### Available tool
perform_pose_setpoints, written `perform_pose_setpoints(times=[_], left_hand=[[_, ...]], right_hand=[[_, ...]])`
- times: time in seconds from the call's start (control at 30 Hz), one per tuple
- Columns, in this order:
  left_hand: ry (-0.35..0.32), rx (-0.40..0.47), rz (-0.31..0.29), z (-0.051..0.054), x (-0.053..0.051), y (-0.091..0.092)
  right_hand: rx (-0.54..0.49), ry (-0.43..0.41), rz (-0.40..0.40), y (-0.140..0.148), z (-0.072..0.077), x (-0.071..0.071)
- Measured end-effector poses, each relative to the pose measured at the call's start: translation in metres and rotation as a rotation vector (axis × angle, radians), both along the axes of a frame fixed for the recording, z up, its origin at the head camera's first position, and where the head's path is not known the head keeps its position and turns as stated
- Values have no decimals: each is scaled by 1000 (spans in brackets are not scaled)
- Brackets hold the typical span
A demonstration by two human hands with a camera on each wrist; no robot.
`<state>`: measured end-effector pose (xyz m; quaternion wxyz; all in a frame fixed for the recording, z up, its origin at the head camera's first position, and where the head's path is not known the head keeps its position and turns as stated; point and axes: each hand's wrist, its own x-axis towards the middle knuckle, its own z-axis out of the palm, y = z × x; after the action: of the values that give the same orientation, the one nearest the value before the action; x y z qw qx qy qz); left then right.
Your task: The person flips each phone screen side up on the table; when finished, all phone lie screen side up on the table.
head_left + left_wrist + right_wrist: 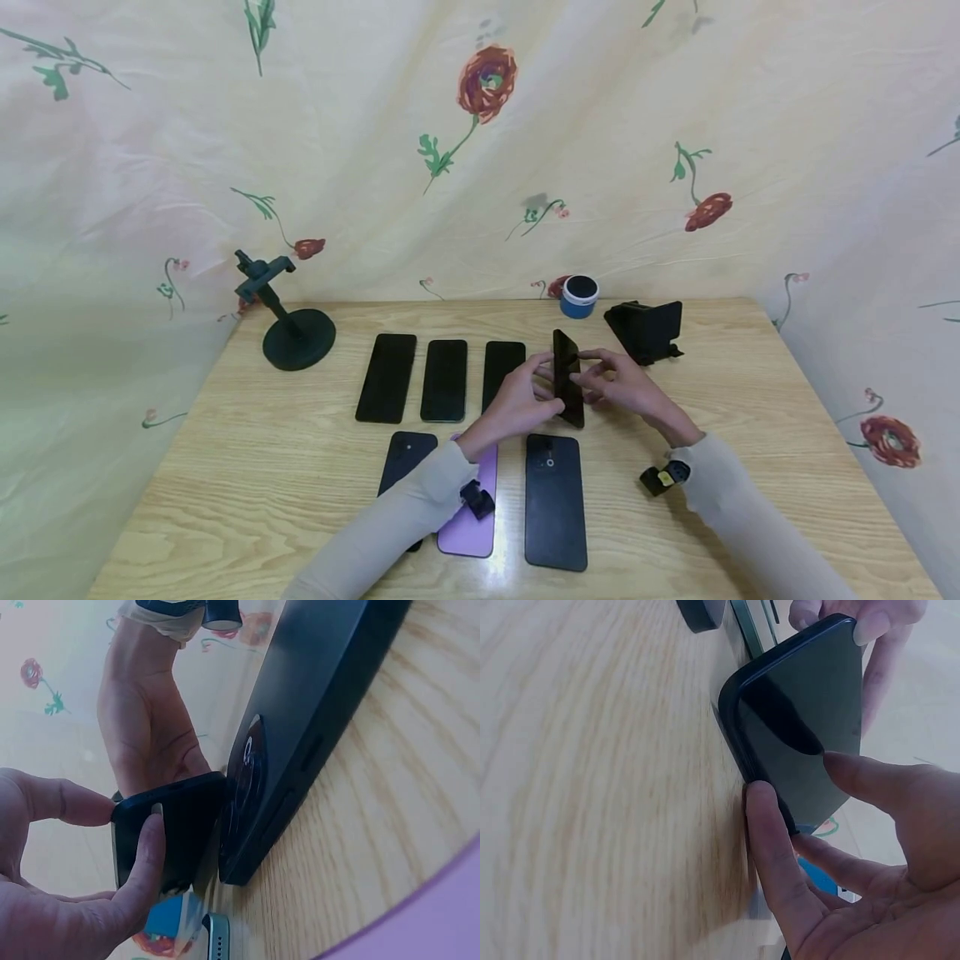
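Note:
A black smartphone [567, 383] stands tilted on its long edge at the right end of a row of phones. My left hand [523, 398] pinches it from the left; in the left wrist view, thumb and forefinger hold one end of the phone [184, 832]. My right hand [621, 385] grips its other side. In the right wrist view, the thumb touches the dark screen [810, 712] while the fingers bear on the lower long edge. Left of it, a black phone [502, 364] lies partly hidden by my left hand.
Two more black phones [386, 379] [444, 381] lie further left. Nearer me lie a dark phone [408, 454], a purple phone [468, 533] and a dark-blue phone [555, 508]. A round-based stand [298, 340], a blue jar [578, 302] and a black folding stand [651, 329] stand behind.

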<state>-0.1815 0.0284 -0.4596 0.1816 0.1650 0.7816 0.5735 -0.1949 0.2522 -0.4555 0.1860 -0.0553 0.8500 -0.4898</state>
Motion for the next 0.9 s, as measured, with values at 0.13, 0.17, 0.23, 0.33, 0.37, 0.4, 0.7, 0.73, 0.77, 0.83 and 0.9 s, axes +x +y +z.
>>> perform_pose_setpoints(times=[0.13,0.17,0.23,0.33,0.37,0.4,0.7,0.73,0.77,0.83,0.9], left_hand=[[3,-24,0,-1,-1,-2],[5,-33,0,-1,-1,-3],[10,-53,0,-2,-2,-4],[11,-73,0,-4,-3,-4],[11,-79,1,-5,-4,-4],[9,-88,2,-5,-4,-4],[-15,-200,16,-4,-7,-3],[-11,-215,15,-4,-7,-2],[-1,-237,14,-4,-8,-1],[21,-285,13,-4,-9,1],[53,-338,12,-4,-9,3]], right_hand=[[31,4,-19,1,-2,0],[40,3,-24,1,-2,1],[59,5,-35,2,-3,1],[75,18,-46,2,-2,2],[77,25,-46,2,-2,2],[78,30,-47,2,-1,2],[122,53,-55,3,-2,0],[135,57,-61,3,-2,-1],[151,60,-64,3,-2,-1],[190,67,-72,3,-2,-2],[223,70,-78,3,-1,-2]])
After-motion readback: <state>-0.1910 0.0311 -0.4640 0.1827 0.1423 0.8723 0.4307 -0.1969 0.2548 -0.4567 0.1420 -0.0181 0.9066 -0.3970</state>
